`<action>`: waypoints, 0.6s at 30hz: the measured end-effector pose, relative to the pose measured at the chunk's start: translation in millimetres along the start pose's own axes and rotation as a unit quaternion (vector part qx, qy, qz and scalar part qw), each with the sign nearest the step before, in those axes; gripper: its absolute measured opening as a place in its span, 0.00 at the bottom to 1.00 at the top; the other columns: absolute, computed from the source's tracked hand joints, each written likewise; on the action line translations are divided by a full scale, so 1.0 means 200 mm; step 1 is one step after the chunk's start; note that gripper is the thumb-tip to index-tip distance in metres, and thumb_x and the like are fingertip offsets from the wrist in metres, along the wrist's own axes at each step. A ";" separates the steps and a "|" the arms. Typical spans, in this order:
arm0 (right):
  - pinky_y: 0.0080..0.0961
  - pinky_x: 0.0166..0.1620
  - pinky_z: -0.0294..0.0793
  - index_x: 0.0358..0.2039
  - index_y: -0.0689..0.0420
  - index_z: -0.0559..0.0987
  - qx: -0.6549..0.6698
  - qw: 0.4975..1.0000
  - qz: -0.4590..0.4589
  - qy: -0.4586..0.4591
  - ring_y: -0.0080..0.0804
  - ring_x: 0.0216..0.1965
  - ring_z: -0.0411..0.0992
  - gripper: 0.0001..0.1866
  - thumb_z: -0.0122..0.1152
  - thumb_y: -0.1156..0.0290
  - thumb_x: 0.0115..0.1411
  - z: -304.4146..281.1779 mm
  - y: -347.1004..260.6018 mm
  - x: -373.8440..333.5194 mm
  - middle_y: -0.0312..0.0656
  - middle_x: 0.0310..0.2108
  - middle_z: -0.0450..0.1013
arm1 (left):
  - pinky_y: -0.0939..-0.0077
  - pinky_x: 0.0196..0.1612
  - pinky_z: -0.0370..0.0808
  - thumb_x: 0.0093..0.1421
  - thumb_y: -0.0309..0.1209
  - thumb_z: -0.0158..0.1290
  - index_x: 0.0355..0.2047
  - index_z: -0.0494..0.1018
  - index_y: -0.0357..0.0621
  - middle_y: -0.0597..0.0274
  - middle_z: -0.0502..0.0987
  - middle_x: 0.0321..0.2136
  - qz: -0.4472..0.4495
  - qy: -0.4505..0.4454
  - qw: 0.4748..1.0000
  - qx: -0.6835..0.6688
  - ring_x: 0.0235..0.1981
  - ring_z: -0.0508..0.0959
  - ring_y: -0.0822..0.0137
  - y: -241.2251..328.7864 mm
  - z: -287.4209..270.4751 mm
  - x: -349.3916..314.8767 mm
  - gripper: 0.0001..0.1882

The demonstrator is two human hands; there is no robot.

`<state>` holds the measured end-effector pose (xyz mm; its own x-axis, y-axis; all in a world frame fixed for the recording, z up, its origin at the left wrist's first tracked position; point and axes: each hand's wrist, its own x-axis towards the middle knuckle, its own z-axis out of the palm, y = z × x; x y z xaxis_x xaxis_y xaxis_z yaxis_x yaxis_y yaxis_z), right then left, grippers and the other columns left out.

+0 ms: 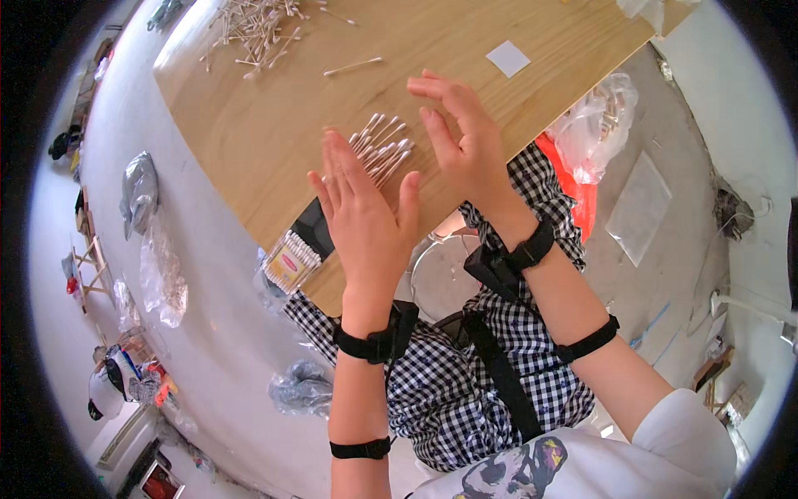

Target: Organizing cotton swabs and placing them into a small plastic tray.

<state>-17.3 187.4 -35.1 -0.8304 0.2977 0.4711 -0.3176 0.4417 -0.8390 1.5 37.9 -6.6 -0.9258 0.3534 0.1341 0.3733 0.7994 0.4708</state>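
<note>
A loose bundle of cotton swabs (385, 151) lies on the wooden table between my two hands, its white tips fanned out. My left hand (363, 220) is at the bundle's left side, fingers stretched and thumb held apart, covering part of the swabs. Whether it touches them I cannot tell. My right hand (472, 145) is to the right of the bundle and apart from it, fingers spread and slightly bent, holding nothing. Left of my left hand, a clear pack filled with cotton swabs (291, 263) sits by the table corner, beside a dark flat object (313, 226) partly hidden by that hand.
A large heap of swabs (258, 33) lies at the table's far left, with one single swab (353, 66) nearer. A white square card (508, 59) is at the far right. Plastic bags (600, 125) hang beside the table's right edge. A checkered cloth (490, 374) covers my lap.
</note>
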 end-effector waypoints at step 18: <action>0.30 0.57 0.67 0.46 0.59 0.77 -0.007 1.000 0.007 -0.011 0.38 0.57 0.69 0.12 0.51 0.76 0.63 0.00 0.01 -0.02 0.43 0.49 0.74 | 0.52 0.68 0.45 0.56 0.56 0.53 0.63 0.49 0.21 0.32 0.49 0.66 -0.017 -0.009 0.986 0.163 0.69 0.47 0.42 0.13 0.15 -0.11 0.52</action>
<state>-14.9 187.3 -39.4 -0.8445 0.2863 0.4526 -0.2989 0.4492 -0.8419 34.2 65.0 -22.9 -0.9382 0.3294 0.1063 0.3436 0.9237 0.1698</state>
